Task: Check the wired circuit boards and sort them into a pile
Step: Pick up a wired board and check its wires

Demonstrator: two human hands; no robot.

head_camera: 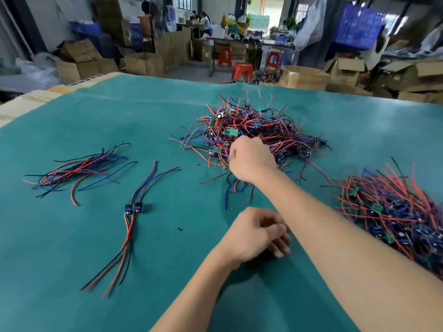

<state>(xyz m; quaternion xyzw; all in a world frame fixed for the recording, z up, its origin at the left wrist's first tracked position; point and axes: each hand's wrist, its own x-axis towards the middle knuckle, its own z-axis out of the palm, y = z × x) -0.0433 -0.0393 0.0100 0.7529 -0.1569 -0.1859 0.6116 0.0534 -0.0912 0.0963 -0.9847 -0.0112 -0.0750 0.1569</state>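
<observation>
While cardboard boxes (79, 61) and three red stools (242, 70) crowd the workshop behind, a green-covered table (60, 236) carries the work. From left: one loose bundle of wires (76, 171), two wired circuit boards (133, 209) lying side by side, one tangled central heap (251, 130), one pile (395, 209) at right. Left hand (257, 233) hovers, fingers loosely curled, holding nothing. Right hand (250, 159) reaches into the heap, fingers curled among wires; whether they pinch any, I cannot tell.
</observation>
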